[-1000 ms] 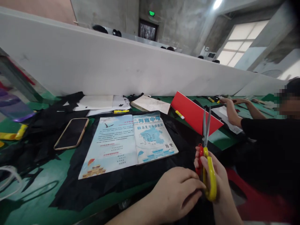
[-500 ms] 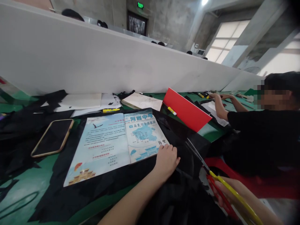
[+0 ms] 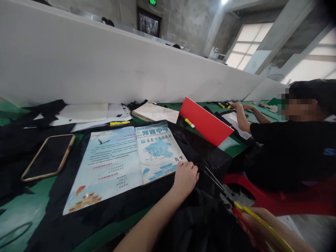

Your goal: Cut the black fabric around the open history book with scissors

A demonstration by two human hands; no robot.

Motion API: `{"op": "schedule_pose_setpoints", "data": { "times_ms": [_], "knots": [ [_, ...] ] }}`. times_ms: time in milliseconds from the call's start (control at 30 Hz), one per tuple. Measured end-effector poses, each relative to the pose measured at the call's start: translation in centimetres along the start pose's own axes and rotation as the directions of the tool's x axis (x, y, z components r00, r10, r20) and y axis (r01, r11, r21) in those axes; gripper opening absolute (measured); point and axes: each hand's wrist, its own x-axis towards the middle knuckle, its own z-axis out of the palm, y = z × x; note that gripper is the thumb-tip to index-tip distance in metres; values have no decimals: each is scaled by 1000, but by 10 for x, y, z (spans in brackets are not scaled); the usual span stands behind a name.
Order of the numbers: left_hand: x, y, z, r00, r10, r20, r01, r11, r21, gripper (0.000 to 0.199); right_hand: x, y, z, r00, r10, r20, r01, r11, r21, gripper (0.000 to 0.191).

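Bare hands (image 3: 186, 177), bare forearms (image 3: 154, 217)

The pale-blue printed book (image 3: 126, 164) lies spread open, covers upward, on the wrinkled black sheet (image 3: 110, 208), which extends past its lower edge. The red-and-yellow-handled scissors (image 3: 238, 206) slant to the book's right, metal blades pointing up and left.

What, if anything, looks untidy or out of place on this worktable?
Mainly the dark scraps: they lie in a jumble at the left, beside the phone, and small bits are strewn on the white paper. They look like stray litter, while the book lies flat, covers up.
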Motion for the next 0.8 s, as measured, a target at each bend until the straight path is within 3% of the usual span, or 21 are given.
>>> {"op": "schedule_pose_setpoints", "data": {
  "times_ms": [100, 167, 300, 567, 800],
  "knots": [
    [0, 0, 2, 1000, 26, -6, -26, 1000, -1, 17, 1, -5, 4, 970, 152, 188, -162, 986, 36, 42],
    [0, 0, 2, 999, 35, -13, -35, 999, 1, 19, 2, -11, 8, 959, 169, 229, -190, 979, 74, 44],
    [-1, 1, 0, 998, 47, -31, -47, 999, 8, 20, 10, -14, 15, 961, 106, 256, -142, 982, 125, 44],
    [-5, 1, -1, 995, 71, -76, -70, 997, 19, 18, 52, 13, 19, 942, 11, 337, 10, 998, -61, 46],
    [-5, 1, 2, 990, 72, -119, -68, 997, 31, 16, 73, 11, 22, 937, -37, 347, 65, 995, -69, 49]
  ]
}}
